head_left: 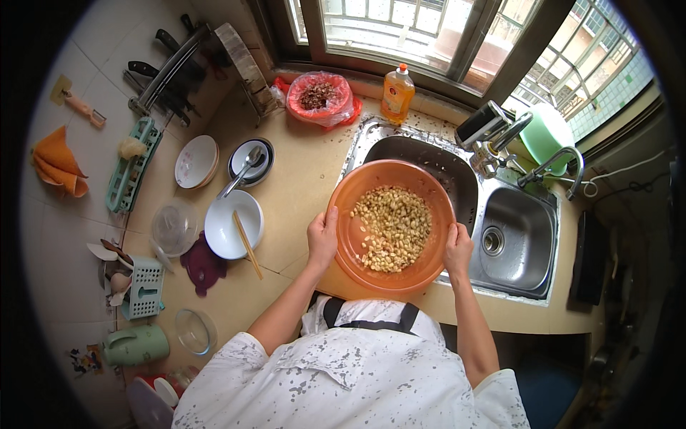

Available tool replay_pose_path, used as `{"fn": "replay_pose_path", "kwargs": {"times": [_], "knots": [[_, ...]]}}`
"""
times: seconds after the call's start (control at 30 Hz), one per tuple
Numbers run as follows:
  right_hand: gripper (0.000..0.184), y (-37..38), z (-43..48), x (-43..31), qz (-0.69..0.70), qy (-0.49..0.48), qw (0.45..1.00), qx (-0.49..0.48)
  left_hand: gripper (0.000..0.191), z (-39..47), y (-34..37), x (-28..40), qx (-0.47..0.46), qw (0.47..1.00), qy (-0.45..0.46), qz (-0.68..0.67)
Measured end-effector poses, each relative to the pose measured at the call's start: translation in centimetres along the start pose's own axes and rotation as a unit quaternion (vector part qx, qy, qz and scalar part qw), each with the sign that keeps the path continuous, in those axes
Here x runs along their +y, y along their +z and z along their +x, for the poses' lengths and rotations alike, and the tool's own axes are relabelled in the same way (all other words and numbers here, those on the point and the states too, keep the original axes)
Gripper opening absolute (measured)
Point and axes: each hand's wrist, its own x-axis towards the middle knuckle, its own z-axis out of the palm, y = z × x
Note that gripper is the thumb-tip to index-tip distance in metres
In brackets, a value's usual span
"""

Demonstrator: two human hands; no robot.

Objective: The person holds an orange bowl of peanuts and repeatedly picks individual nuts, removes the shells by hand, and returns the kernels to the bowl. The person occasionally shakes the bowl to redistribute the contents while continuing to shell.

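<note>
An orange plastic basin (pixel 348 201) is held between my two hands, over the counter edge and the left part of the sink. My left hand (pixel 323 236) grips its left rim, thumb on top. On the opposite side, my right hand (pixel 458 248) grips the right rim. Pale shelled peanuts (pixel 394 230) lie in the basin, heaped towards its right and lower side. Behind it is the larger steel sink bowl (pixel 455 187), partly hidden, with dark bits in it. A red bowl lined with a plastic bag (pixel 321 102) holds reddish-brown scraps near the window.
An orange dish-soap bottle (pixel 397 95) stands behind the sink, taps (pixel 487 155) to its right. The smaller sink bowl (pixel 517 236) is at right. Leftward are a white bowl with chopsticks (pixel 225 230), stacked bowls (pixel 198 161), a glass bowl (pixel 195 332) and a knife rack (pixel 171 69).
</note>
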Motion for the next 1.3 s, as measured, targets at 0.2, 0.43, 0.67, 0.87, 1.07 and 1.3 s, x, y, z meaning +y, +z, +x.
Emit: {"fn": "replay_pose_path", "kwargs": {"times": [0.2, 0.43, 0.67, 0.87, 1.07, 1.3], "knots": [[0.026, -0.3, -0.4, -0.1, 0.017, -0.019, 1.000, 0.018, 0.042, -1.2, -0.1, 1.7, 0.005, 1.000, 0.017, -0.012], [0.026, 0.0, -0.4, -1.0, -0.014, -0.031, 0.999, 0.017, 0.041, -1.7, -0.5, 2.3, 0.010, 0.997, 0.070, 0.003], [0.028, 0.3, -0.2, -0.6, 0.007, -0.017, 1.000, 0.011, 0.042, -0.7, -0.6, 1.0, 0.002, 1.000, 0.019, -0.005], [0.027, -0.3, -1.4, -1.7, 0.036, -0.089, 0.992, 0.085, 0.040, -3.3, -1.4, 3.6, 0.024, 0.996, 0.091, 0.004], [0.026, -0.4, 0.0, -1.4, 0.005, -0.031, 0.999, 0.016, 0.041, -2.0, -0.3, 2.7, 0.006, 0.999, 0.040, -0.025], [0.026, 0.1, -0.6, -0.4, 0.024, -0.024, 0.999, 0.014, 0.036, -2.2, -0.9, 2.0, -0.002, 1.000, 0.022, -0.017]]}}
